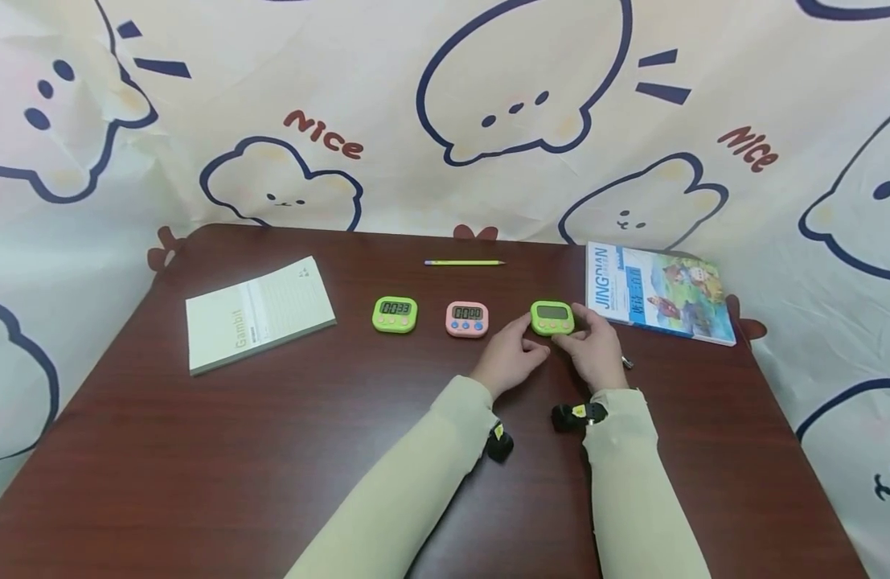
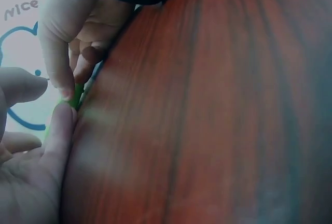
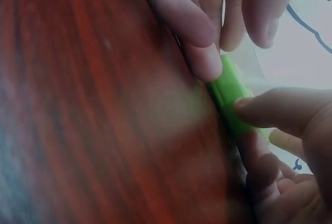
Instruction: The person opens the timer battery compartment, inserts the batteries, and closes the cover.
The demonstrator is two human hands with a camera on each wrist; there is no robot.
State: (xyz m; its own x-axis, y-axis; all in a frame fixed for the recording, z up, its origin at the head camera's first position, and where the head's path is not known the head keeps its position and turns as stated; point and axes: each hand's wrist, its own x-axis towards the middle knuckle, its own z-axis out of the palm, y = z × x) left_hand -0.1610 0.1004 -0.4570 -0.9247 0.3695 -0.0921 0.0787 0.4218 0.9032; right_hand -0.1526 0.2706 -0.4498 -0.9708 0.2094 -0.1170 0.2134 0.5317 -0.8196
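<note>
A green digital timer [image 1: 552, 318] lies between my two hands, its display without readable digits in the head view. My right hand [image 1: 596, 347] pinches it at the right side, the thumb on its near edge and fingers along the right; in the right wrist view that thumb presses the green casing [image 3: 231, 92]. From the left, my left hand [image 1: 511, 358] touches the timer's left side with extended fingers, its thumb held apart. To the left sit a pink timer [image 1: 467, 319] reading zeros and another green timer [image 1: 395, 314] reading 00:33.
A yellow-green pencil [image 1: 465, 262] lies toward the back edge of the brown table [image 1: 329, 474]. A pale notebook [image 1: 260, 318] is at the left, a colourful book [image 1: 658, 293] at the back right. Beside my right hand a small shiny metal thing [image 1: 628, 363] pokes out, partly hidden.
</note>
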